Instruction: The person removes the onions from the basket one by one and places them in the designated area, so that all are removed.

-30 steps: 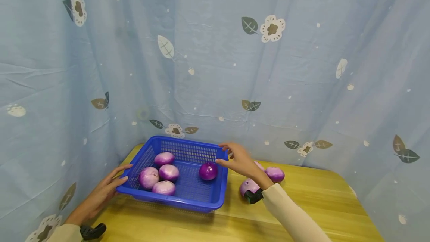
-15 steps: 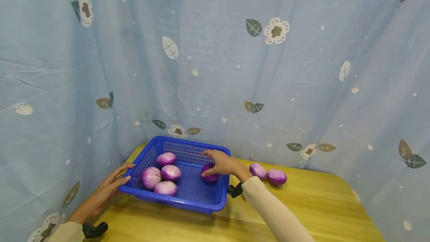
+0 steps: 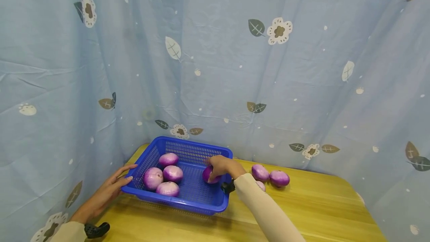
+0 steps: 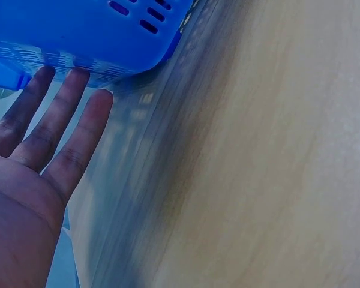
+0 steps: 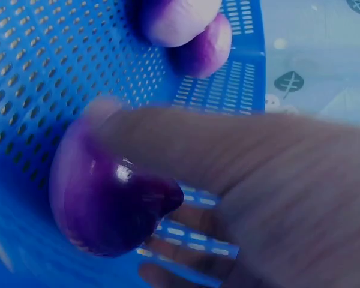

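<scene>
A dark purple onion (image 3: 206, 174) lies at the right end of a blue plastic basket (image 3: 193, 206). My right hand (image 3: 222, 165) reaches over that end and holds this onion. In the right wrist view, the thumb lies across the onion (image 5: 105, 198) and other fingers show on its far side. My left hand (image 3: 106, 192) is at the basket's left end, touching the rim. The left wrist view shows three nearly straight fingers (image 4: 87, 123) against the basket's outer wall (image 4: 90, 30); the left thumb is out of that view. Several paler onions (image 3: 153, 178) sit in the basket's left half.
Two onions, one nearer (image 3: 260, 173) and one farther right (image 3: 279, 178), lie on the yellow wooden table (image 3: 322, 201). A third onion (image 3: 261, 185) is mostly hidden by the right sleeve. Blue patterned curtain (image 3: 215, 66) hangs behind and left of the table.
My right hand has moved left and down from above the basket's right rim onto the dark onion and now holds it. The left hand stays at the basket's left rim.
</scene>
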Motion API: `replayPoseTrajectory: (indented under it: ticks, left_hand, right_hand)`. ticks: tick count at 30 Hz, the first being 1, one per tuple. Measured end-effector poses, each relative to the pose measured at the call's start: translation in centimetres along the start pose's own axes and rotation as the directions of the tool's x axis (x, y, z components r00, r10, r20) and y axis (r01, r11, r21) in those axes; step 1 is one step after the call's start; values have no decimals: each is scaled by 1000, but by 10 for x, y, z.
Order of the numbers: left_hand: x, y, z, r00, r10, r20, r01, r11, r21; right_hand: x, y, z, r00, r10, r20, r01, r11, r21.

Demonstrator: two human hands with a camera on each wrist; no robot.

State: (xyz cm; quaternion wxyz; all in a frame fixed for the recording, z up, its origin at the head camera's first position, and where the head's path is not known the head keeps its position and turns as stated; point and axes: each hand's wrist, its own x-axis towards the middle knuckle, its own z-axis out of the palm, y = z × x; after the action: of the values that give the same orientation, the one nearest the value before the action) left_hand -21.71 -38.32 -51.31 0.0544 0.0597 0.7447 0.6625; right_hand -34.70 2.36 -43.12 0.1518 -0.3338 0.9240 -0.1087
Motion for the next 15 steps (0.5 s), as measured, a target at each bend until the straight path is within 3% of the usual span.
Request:
replayPoseTrajectory:
  ticks: [3, 7, 11, 15]
  left_hand:
    - [1, -1, 0, 1000, 16, 14, -16, 1000, -15]
    - [1, -2, 0, 999, 22, 24, -21, 1000, -20]
    - [1, -3, -2, 1000, 18, 15, -18, 1000, -16]
    - [0, -3, -3, 1000, 11, 14, -10, 1000, -18]
  right_hand:
    - [0, -2, 1, 998, 55, 17, -54, 998, -42]
    - [-2, -5, 3, 992, 108, 64, -107, 994, -17]
    - [-2, -6, 5, 993, 62, 96, -60, 998, -30]
    - [0, -3, 5, 997, -21, 69, 22, 1000, -5]
